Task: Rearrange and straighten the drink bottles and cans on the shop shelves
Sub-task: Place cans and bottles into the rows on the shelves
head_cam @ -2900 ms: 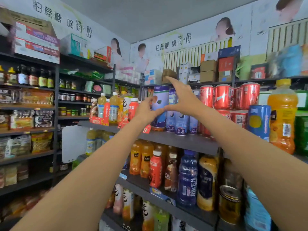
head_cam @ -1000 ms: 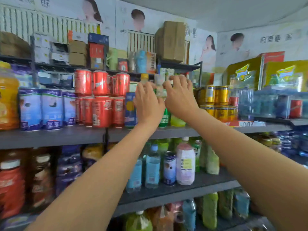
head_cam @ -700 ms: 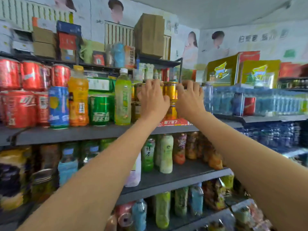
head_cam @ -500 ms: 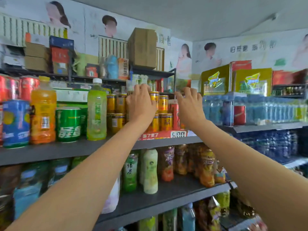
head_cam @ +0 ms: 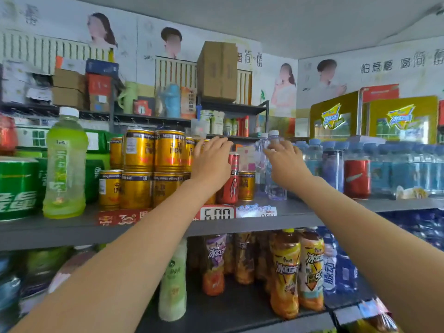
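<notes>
Gold cans [head_cam: 153,169] stand stacked two high on the grey shelf [head_cam: 302,218]. My left hand [head_cam: 211,164] reaches over the right end of that stack with its fingers straight, in front of a slim red can [head_cam: 232,188]. A small gold can [head_cam: 246,186] stands just right of the red one. My right hand [head_cam: 284,165] lies against a clear water bottle [head_cam: 276,192], fingers near its neck; whether they close round it is hidden. A pale green bottle [head_cam: 64,164] stands at the left.
Green cans [head_cam: 16,188] fill the far left, and blue-labelled water bottles [head_cam: 398,169] with a red cola can [head_cam: 356,176] fill the right. Iced-tea bottles [head_cam: 286,272] crowd the shelf below. Price tags [head_cam: 216,212] hang on the shelf edge. Boxes sit above.
I have moved rightward along the shelf, from blue and red cans to the gold cans. My left hand slid to the stack's right end and my right hand reached the clear bottle.
</notes>
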### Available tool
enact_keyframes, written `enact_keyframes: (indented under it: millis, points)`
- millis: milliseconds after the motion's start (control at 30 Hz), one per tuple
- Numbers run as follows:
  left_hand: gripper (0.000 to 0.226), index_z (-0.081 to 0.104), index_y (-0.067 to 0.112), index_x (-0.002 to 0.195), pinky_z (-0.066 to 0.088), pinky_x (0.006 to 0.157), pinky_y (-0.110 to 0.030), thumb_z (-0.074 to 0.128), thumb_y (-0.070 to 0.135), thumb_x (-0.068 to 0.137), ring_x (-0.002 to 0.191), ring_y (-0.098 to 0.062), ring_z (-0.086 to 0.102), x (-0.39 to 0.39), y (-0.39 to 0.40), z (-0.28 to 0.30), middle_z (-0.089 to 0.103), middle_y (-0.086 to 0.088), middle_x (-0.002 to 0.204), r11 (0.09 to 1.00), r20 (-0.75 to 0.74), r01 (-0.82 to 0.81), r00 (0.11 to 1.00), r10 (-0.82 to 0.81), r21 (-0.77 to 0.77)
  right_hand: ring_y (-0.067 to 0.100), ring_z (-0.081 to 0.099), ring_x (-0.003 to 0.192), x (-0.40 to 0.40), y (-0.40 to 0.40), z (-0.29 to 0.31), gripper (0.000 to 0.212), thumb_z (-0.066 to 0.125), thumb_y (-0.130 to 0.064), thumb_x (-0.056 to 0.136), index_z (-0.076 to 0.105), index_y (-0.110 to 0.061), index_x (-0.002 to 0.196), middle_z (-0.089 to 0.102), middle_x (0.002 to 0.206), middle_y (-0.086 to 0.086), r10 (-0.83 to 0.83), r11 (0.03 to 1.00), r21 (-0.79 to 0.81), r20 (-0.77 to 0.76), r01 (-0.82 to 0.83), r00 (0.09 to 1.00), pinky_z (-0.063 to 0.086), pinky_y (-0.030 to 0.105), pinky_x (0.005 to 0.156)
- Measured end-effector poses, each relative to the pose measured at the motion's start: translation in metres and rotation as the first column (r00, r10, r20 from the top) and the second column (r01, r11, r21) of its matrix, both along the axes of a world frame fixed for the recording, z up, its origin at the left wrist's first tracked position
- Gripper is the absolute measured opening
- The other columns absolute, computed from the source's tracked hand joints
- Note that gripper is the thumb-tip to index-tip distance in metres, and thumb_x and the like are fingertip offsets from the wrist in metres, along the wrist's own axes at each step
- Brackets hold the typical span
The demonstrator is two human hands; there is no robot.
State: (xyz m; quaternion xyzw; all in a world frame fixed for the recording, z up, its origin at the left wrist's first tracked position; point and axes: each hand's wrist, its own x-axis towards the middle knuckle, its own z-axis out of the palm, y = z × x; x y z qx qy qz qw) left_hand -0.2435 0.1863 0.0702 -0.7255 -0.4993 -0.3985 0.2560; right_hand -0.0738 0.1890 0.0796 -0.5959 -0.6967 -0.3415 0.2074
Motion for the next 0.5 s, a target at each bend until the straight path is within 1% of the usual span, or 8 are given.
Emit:
enact_keyframes:
  millis: [100, 167, 233, 333, 433, 500]
  points:
    - [0.059, 0.029, 0.020, 0.145, -0.003, 0.116, -0.038, 0.042, 0.001, 0.091, 0.144, -0.015, 0.011, 0.017, 0.014, -0.005, 0.022, 0.002, 0.155, 0.998, -0.007, -0.057, 0.998, 0.057, -0.042, 0.032, 0.028, 0.131, 0.014, 0.033, 0.001, 0.062, 0.044, 0.005, 0.087, 0.027, -0.012, 0.144, 0.031, 0.146, 0.011, 0.140, 0.981, -0.138, 0.023, -0.136, 0.990, 0.035, 0.041, 0.103]
    - [0.061, 0.027, 0.021, 0.145, -0.004, 0.116, -0.038, 0.041, 0.000, 0.090, 0.144, -0.014, 0.009, 0.026, 0.022, -0.003, 0.020, 0.002, 0.155, 0.993, -0.006, -0.106, 0.994, 0.105, -0.057, 0.035, 0.029, 0.130, 0.022, 0.056, 0.002, 0.069, 0.040, 0.008, 0.085, 0.020, -0.014, 0.147, 0.031, 0.145, 0.014, 0.204, 0.957, -0.211, 0.008, -0.197, 0.979, 0.034, 0.042, 0.106]
    - [0.062, 0.026, 0.022, 0.146, -0.004, 0.116, -0.038, 0.041, 0.000, 0.090, 0.145, -0.013, 0.007, 0.032, 0.029, 0.000, 0.018, 0.003, 0.156, 0.988, -0.008, -0.150, 0.989, 0.149, -0.049, 0.036, 0.028, 0.130, 0.026, 0.073, -0.002, 0.072, 0.040, 0.008, 0.085, 0.017, -0.017, 0.148, 0.031, 0.144, 0.015, 0.237, 0.939, -0.257, -0.001, -0.229, 0.972, 0.033, 0.043, 0.106]
    - [0.062, 0.026, 0.023, 0.146, -0.004, 0.116, -0.039, 0.043, 0.001, 0.091, 0.144, -0.013, 0.008, 0.039, 0.040, 0.001, 0.018, 0.005, 0.156, 0.980, -0.040, -0.197, 0.980, 0.196, -0.023, 0.035, 0.024, 0.134, 0.027, 0.094, -0.011, 0.064, 0.040, 0.002, 0.089, 0.020, -0.017, 0.147, 0.026, 0.148, 0.014, 0.261, 0.934, -0.258, 0.020, -0.247, 0.965, 0.032, 0.047, 0.103]
    - [0.060, 0.023, 0.021, 0.146, -0.005, 0.116, -0.039, 0.043, 0.005, 0.092, 0.145, -0.013, 0.006, 0.044, 0.050, 0.001, 0.016, 0.004, 0.156, 0.967, -0.105, -0.252, 0.963, 0.249, -0.019, 0.032, 0.019, 0.138, 0.026, 0.112, -0.016, 0.053, 0.040, -0.009, 0.093, 0.025, -0.014, 0.144, 0.024, 0.150, 0.013, 0.264, 0.951, -0.192, 0.089, -0.244, 0.960, 0.025, 0.047, 0.108]
    - [0.061, 0.019, 0.019, 0.148, -0.007, 0.115, -0.039, 0.043, 0.009, 0.093, 0.145, -0.014, 0.004, 0.048, 0.057, 0.000, 0.013, 0.003, 0.157, 0.955, -0.166, -0.295, 0.943, 0.288, -0.020, 0.033, 0.017, 0.140, 0.023, 0.124, -0.019, 0.051, 0.043, -0.020, 0.096, 0.027, -0.010, 0.143, 0.021, 0.151, 0.014, 0.262, 0.955, -0.169, 0.110, -0.242, 0.959, 0.021, 0.046, 0.111]
